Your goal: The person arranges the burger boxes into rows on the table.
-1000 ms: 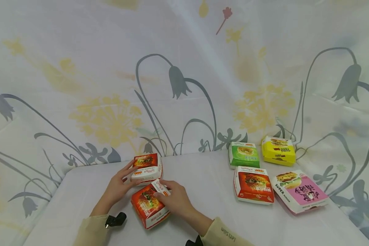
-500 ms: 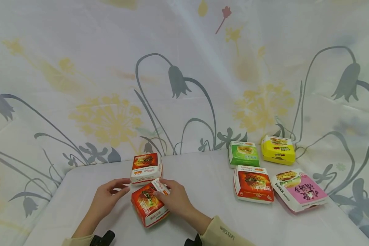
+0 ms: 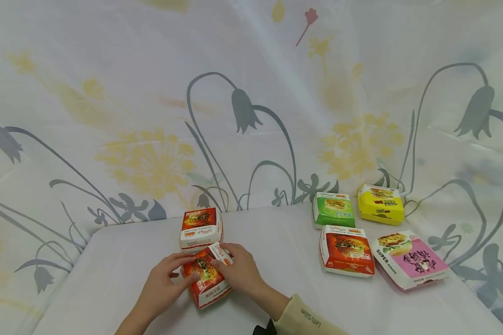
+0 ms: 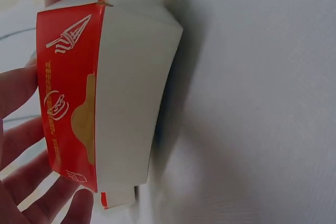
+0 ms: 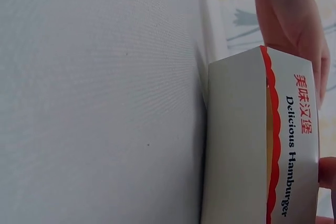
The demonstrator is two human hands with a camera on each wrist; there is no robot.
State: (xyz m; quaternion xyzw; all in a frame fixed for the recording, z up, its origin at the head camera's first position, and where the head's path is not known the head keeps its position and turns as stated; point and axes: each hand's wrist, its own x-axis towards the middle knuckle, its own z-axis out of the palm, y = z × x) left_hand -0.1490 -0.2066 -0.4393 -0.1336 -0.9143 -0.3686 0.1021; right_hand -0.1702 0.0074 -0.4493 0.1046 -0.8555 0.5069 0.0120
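A red-and-white hamburger box [image 3: 207, 293] lies at a slant on the white table, left of centre. My right hand [image 3: 243, 272] holds it, thumb on the lid and fingers at the far right edge. My left hand [image 3: 163, 281] touches its left side, with the thumb over the lid. In the left wrist view the fingers lie along the red side of the box [image 4: 121, 93]. Lettering on the front of the box [image 5: 294, 145] faces the right wrist camera. Just behind stands a second red-and-white hamburger box [image 3: 199, 225], close to the held one.
To the right sit a green burger box [image 3: 334, 211], a yellow one [image 3: 381, 207], another red one [image 3: 348, 253] and a pink-and-white one [image 3: 415, 263]. The white tabletop [image 3: 276, 242] meets a flower-print curtain [image 3: 151, 93] at the back.
My left hand has let go of the rear hamburger box, drawn back to the left, then come onto the near one. The right hand has kept its hold.
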